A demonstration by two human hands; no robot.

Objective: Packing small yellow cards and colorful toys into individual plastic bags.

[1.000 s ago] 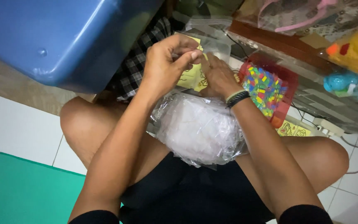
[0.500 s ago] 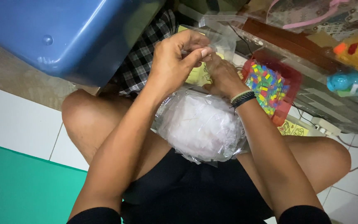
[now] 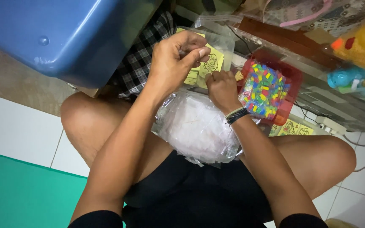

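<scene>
A: What differs from half a second ago?

B: Your hands have parted. They met fingertip to fingertip before; now your left hand (image 3: pixel 178 59) stays high while your right hand (image 3: pixel 221 86) has dropped beside the red box (image 3: pixel 290 84). This suggests that the shared grip is over and each hand works alone.

A: How do the fingers stand?

B: Left: thumb pressed to forefinger, pinching the top edge of the sleeve (image 3: pixel 216 50), with the other fingers curled under. Right: fingers folded inward, back of the hand toward you. A few pale stick tips (image 3: pixel 238 75) show at its far side, but I cannot tell whether the hand grips them.

A: Where is the sleeve, and how does it look?

B: It hangs from your left pinch, between the hands and above your lap. It is clear, thin and glossy, and a yellow card (image 3: pixel 210 64) with a line drawing shows through it.

A: And around it?

B: A crumpled bundle of clear bags (image 3: pixel 197 128) rests on your lap, touching your right forearm. The red box holds many small coloured pieces. A blue tub (image 3: pixel 55 33) sits at upper left, with checked cloth (image 3: pixel 142 63) just below it.
</scene>
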